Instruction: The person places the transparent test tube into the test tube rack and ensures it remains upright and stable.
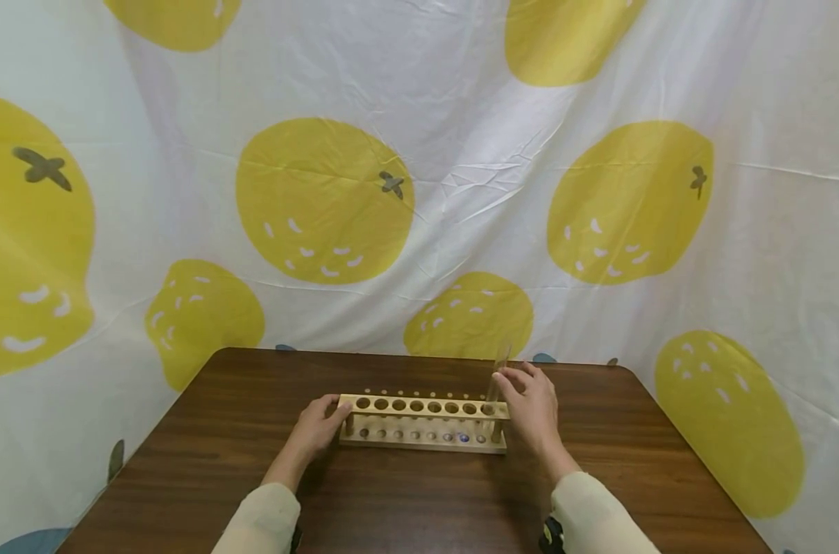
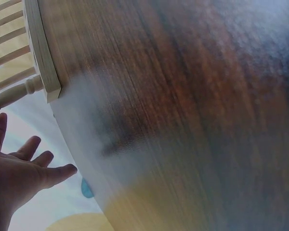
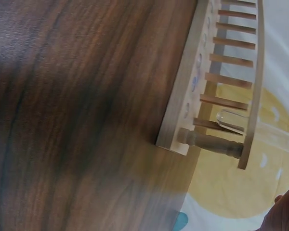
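A wooden test tube rack [image 1: 424,404] stands across the middle of the table. At its right end my right hand [image 1: 535,402] pinches a clear glass test tube [image 1: 500,369] upright between thumb and fingers. In the right wrist view the rounded tip of the test tube [image 3: 226,117] pokes below the top plate, above the base; my right hand [image 3: 285,211] shows only at the edge. My left hand [image 1: 317,425] holds the rack's left end, thumb on the top plate. The left wrist view shows the other fingers of my left hand [image 2: 29,168] spread beside the rack [image 2: 42,53].
Brown wood-grained table [image 1: 419,508] lies beneath the rack. A white cloth [image 1: 461,115] with large yellow fruit prints hangs behind it. A row of pegs [image 1: 417,394] runs along the rack's back, and several recesses in its base [image 1: 415,436] have bluish tints at the right.
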A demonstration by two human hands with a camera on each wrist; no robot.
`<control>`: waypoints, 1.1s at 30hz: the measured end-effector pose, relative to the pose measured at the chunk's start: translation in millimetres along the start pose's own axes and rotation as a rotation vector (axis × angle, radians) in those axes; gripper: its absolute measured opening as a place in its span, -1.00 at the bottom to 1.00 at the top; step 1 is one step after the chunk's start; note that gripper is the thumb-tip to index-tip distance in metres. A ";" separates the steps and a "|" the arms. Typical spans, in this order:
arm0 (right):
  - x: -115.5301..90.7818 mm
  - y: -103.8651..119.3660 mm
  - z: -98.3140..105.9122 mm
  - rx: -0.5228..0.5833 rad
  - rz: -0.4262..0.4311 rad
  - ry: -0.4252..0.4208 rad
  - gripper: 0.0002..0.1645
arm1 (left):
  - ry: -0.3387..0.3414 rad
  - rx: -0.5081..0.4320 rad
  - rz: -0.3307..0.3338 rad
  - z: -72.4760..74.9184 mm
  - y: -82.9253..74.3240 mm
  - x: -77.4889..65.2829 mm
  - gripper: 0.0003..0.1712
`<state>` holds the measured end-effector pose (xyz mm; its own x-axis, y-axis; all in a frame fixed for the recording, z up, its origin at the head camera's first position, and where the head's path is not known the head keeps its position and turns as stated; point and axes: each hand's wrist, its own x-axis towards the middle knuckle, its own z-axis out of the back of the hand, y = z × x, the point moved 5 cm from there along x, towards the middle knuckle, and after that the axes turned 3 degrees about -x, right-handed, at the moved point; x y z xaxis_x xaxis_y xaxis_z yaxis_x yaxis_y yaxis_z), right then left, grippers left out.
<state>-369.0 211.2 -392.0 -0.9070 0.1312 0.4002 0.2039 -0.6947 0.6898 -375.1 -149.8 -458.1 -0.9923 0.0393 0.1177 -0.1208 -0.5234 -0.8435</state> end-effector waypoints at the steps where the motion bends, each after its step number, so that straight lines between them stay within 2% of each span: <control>1: -1.1 -0.7 -1.1 0.001 -0.003 0.003 -0.51 | -0.002 -0.001 -0.001 -0.1 0.1 0.1 -0.42; 15: -11.8 -11.0 -15.9 -0.011 -0.016 0.019 -0.55 | 0.000 -0.017 -0.008 -0.8 1.4 0.9 -0.43; 22: -16.6 -10.5 -17.5 -0.030 0.006 0.007 -0.60 | -0.002 -0.018 -0.007 -1.0 0.3 0.2 -0.43; 33: -17.6 -13.5 -21.3 -0.028 -0.015 0.028 -0.59 | -0.004 -0.014 -0.012 -0.4 1.2 0.9 -0.44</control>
<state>-363.6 203.2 -421.2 -0.9200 0.1223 0.3722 0.1799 -0.7123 0.6785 -376.1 -150.0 -459.2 -0.9906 0.0421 0.1302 -0.1334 -0.5105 -0.8495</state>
